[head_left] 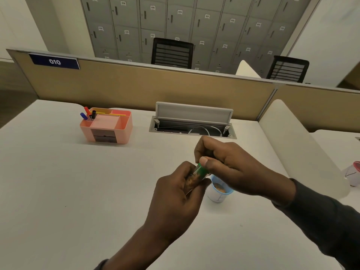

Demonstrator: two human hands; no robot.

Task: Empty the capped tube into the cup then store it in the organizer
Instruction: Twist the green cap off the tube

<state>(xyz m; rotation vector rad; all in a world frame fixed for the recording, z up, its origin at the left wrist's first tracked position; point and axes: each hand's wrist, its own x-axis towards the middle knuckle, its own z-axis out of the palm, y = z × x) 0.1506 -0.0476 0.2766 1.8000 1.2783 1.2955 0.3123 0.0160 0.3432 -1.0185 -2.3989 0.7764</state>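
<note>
Clear tube with a green cap, brownish granular fill visible through the wall. Long axis slanted, capped end up and away toward the far right, bottom end buried in the left hand, which is wrapped tightly round the barrel. Cap pinched between thumb and fingers of the right hand, still seated on the tube. Held in the air just above and to the near left of the cup, a small white one with a blue rim and some orange-brown material at the bottom, faint markings on its side too small to read. Well apart from the cup, to the far left on the white desk, the pink organizer, with red, blue and black pens standing in its back left compartment. Beyond the cup, an open cable hatch. On the partition far left of the cup, a dark blue sign reading "010". Numbered lockers behind, digits mostly blurred.
</note>
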